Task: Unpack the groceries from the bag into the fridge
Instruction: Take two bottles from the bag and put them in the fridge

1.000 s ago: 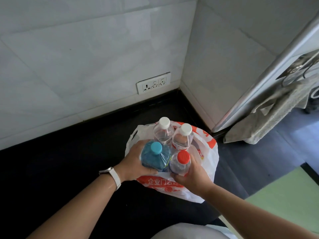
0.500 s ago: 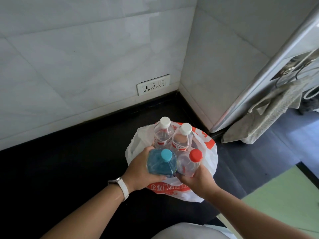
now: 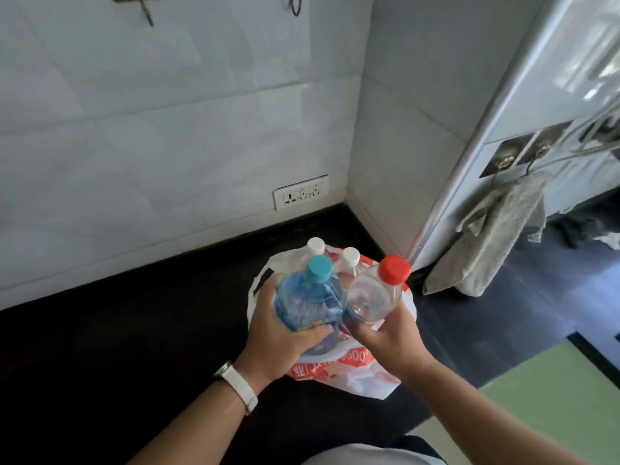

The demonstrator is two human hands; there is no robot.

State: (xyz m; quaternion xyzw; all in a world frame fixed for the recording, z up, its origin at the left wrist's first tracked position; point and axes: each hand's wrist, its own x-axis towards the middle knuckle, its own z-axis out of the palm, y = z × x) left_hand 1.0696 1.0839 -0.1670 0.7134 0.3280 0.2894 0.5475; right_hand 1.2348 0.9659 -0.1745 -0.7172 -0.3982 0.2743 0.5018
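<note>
A white and orange plastic bag point(image 3: 349, 374) sits on the black counter near the wall corner. My left hand point(image 3: 278, 337) grips a blue bottle with a teal cap point(image 3: 308, 300), raised above the bag. My right hand point(image 3: 385, 333) grips a clear bottle with a red cap point(image 3: 372, 293), also lifted and tilted to the right. Two clear bottles with white caps point(image 3: 316, 246) point(image 3: 351, 256) stand in the bag behind them, mostly hidden.
The black counter point(image 3: 134, 330) runs to tiled walls with a socket plate point(image 3: 301, 192). A white fridge side point(image 3: 523, 105) rises at the right, with a grey towel point(image 3: 493, 236) hanging from hooks. A green surface point(image 3: 553, 394) lies at the lower right.
Both hands have lifted their bottles up out of the bag and toward me. The red-capped bottle has tipped right. The view has tilted upward.
</note>
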